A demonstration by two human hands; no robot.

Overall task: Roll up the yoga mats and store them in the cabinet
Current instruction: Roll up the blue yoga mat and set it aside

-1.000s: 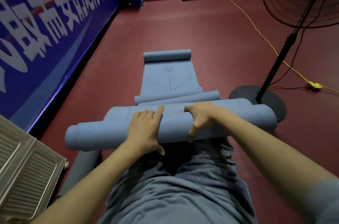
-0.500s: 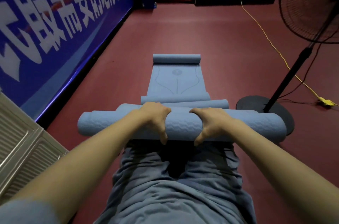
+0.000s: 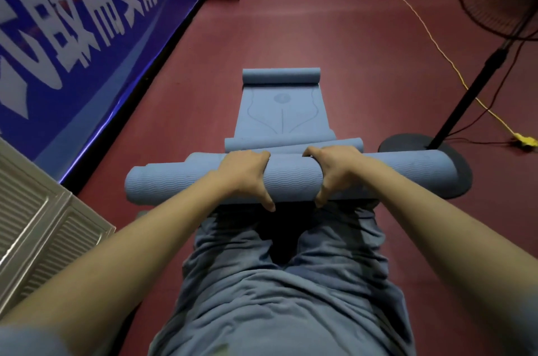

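A thick rolled blue yoga mat (image 3: 292, 181) lies crosswise in front of my knees. My left hand (image 3: 244, 175) grips it left of centre, fingers over the top and thumb underneath. My right hand (image 3: 332, 172) grips it the same way just right of centre. Beyond it a second blue mat (image 3: 281, 116) lies partly flat on the floor, with a small roll at its far end (image 3: 281, 76) and another at its near end (image 3: 294, 144).
A metal cabinet door (image 3: 37, 227) with slats stands at the left edge. A blue banner wall (image 3: 87, 35) runs along the left. A standing fan's round base (image 3: 407, 144) and pole sit right of the mats, with a yellow cable (image 3: 442, 55) across the red floor.
Both hands have shifted from resting on top of the roll to gripping it with thumbs under. The view has moved forward and the roll lies straighter across.
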